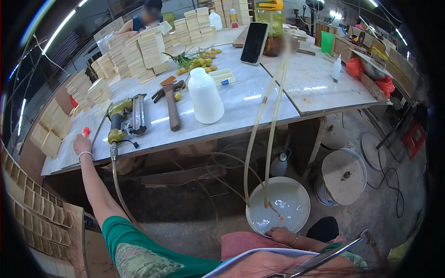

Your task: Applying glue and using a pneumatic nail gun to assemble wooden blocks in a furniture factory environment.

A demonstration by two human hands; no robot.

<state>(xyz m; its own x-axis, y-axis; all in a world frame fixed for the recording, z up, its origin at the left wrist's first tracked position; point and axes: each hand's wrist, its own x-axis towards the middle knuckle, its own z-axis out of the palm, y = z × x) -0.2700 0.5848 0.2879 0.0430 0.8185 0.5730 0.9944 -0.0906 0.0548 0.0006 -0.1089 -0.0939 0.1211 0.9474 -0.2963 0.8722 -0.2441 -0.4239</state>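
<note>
At the table's left end my left hand [82, 144] is closed, with a small red-tipped piece [86, 132] sticking up from its fingers; the rest of that piece is hidden. Low in the view, my right hand [282, 235] grips the near rim of a white basin [303, 197] holding shiny liquid. Two long beige tubes [259, 123] hang from the table into this basin. To the right of my left hand lies a green and black nail gun [117, 118] with an air hose. Beside it rest a hammer [172, 109] and a white plastic bottle [205, 97].
Stacks of thin wooden pieces [143, 51] line the table's far left, near another person [146, 16]. A phone [254, 42] leans against a yellow-lidded jar [270, 21]. Yellow fruit [202, 60] lies mid-table. A covered bucket [342, 176] stands on the floor at right.
</note>
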